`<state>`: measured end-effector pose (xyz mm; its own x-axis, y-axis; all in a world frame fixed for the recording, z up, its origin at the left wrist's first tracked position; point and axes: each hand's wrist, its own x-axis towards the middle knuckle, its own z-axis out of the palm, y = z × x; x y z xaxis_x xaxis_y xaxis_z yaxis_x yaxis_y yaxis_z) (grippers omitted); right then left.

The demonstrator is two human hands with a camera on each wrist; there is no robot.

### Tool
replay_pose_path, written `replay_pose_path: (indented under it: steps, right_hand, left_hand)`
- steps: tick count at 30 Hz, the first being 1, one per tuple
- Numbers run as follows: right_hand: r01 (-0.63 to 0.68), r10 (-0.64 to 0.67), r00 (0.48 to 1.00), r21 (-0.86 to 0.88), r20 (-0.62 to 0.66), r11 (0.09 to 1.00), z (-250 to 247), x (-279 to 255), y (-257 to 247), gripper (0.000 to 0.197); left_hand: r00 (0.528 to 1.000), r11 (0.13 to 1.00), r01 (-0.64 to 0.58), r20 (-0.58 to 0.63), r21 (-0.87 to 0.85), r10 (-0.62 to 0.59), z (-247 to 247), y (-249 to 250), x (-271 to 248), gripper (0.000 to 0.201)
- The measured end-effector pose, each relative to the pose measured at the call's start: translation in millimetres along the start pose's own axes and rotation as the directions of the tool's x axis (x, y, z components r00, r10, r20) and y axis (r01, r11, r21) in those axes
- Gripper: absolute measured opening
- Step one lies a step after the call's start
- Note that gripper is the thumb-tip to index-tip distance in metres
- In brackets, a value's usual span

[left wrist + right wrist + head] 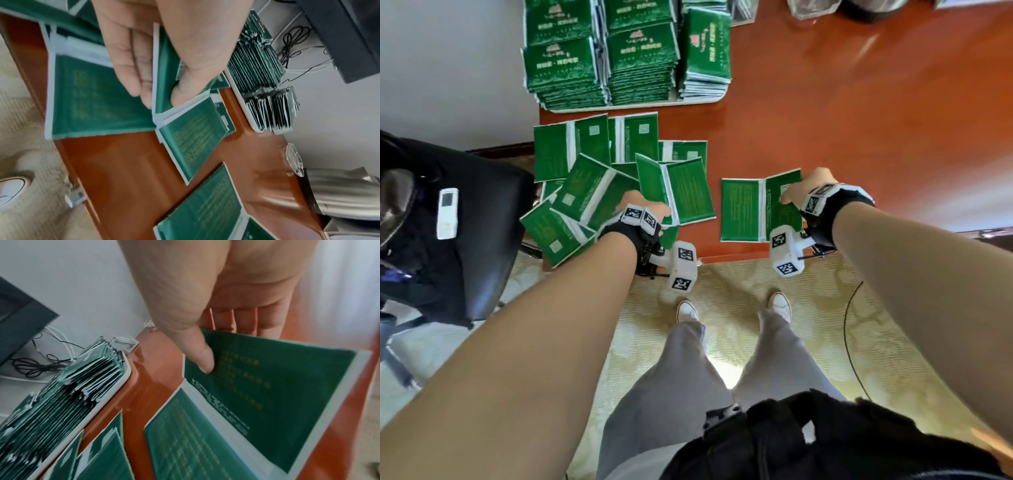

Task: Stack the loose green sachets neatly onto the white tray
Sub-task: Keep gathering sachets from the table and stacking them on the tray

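Tall stacks of green sachets [599, 54] fill the white tray [702, 100] at the far left of the red-brown table. In front of it lies a loose pile of joined green sachets [585, 161]. My left hand [654, 209] pinches one folded sachet pair [678, 188] at the pile's right edge; in the left wrist view the thumb [180, 95] lies on top and the fingers [131, 65] behind it. My right hand [796, 193] pinches another sachet pair [746, 209], lying apart to the right, with the thumb [203, 356] on its lifted right half [277, 386].
A black chair [476, 240] with a white remote [447, 212] stands left of the table. The table's near edge [722, 255] runs just below my wrists. Bare tabletop [859, 120] stretches to the right. A black cable [849, 329] lies on the floor.
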<state>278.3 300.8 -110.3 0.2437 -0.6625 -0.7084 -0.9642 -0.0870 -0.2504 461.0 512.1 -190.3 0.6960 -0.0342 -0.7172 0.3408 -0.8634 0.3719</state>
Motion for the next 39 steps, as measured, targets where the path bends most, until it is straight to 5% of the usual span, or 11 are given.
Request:
replay_pose_path:
  steps: [4, 13, 20, 24, 28, 34, 39]
  right_hand:
    - [-0.003, 0.002, 1.000, -0.018, -0.028, 1.000, -40, 21, 32, 0.034]
    - [0.043, -0.047, 0.999, -0.161, -0.023, 0.986, -125, 79, 102, 0.025]
    - [0.071, -0.080, 0.995, -0.146, -0.059, 0.987, -138, 93, 121, 0.016]
    - [0.142, -0.143, 0.981, -0.014, -0.134, 0.990, -124, 91, 113, 0.025]
    - [0.365, -0.371, 0.920, -0.064, -0.124, 0.929, -86, 83, 103, 0.041]
    - [0.513, -0.561, 0.826, -0.487, 0.056, 0.707, -14, 77, 122, 0.078]
    - [0.678, -0.707, 0.687, -0.500, 0.168, 0.539, -4, 75, 152, 0.087]
  left_hand:
    - [1.000, 1.000, 0.017, -0.008, -0.016, -0.017, 52, 1, 5, 0.070]
    - [1.000, 0.999, 0.013, -0.011, -0.038, -0.014, 134, 40, -73, 0.055]
    - [0.995, 0.970, -0.041, -0.081, 0.239, 0.062, 143, 70, -122, 0.024]
    - [0.964, 0.910, -0.129, -0.165, 0.394, 0.208, 156, 81, -131, 0.058]
    - [0.927, 0.827, -0.241, -0.133, 0.507, 0.351, 183, 79, -131, 0.084]
    - [0.814, 0.654, -0.436, -0.038, 0.618, 0.579, 214, 54, -128, 0.077]
    - [0.745, 0.558, -0.569, 0.091, 0.604, 0.661, 203, 39, -126, 0.076]
